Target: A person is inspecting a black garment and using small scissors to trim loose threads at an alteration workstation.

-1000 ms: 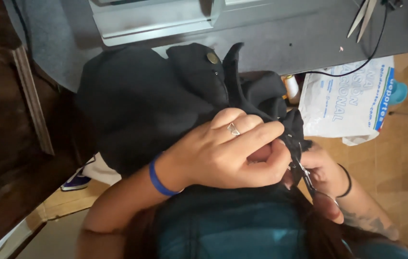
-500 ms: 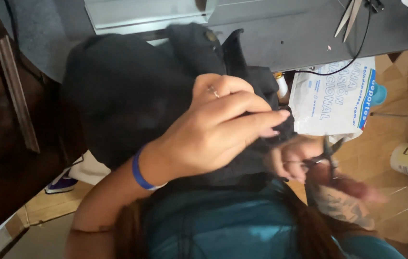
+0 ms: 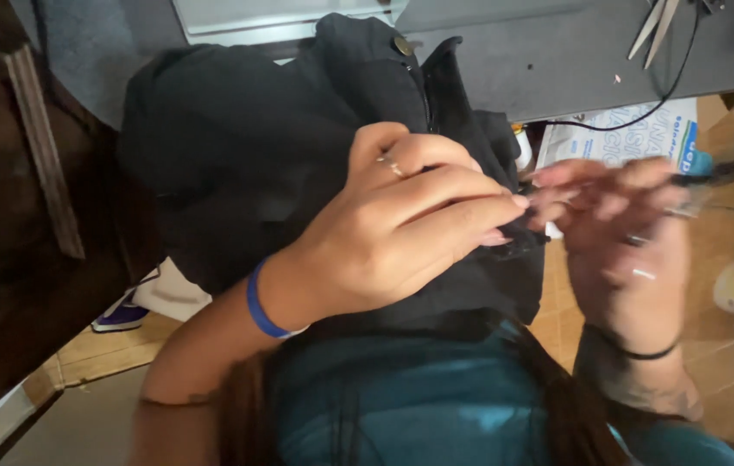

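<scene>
The left hand lay at the centre of the view, its fingers together and curled down, pinching a fold of the black garment, which was bunched over the person's lap and spread from the hand toward ten o'clock. At three o'clock from it the right hand was blurred, fingers loosely bent around a thin dark tool; how firmly they gripped it could not be told. A grey table lay at one o'clock.

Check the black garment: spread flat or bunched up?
Bunched up. The black garment lies in heaped folds across the lap, the left hand pinching its edge; the blurred right hand is beside it.
</scene>
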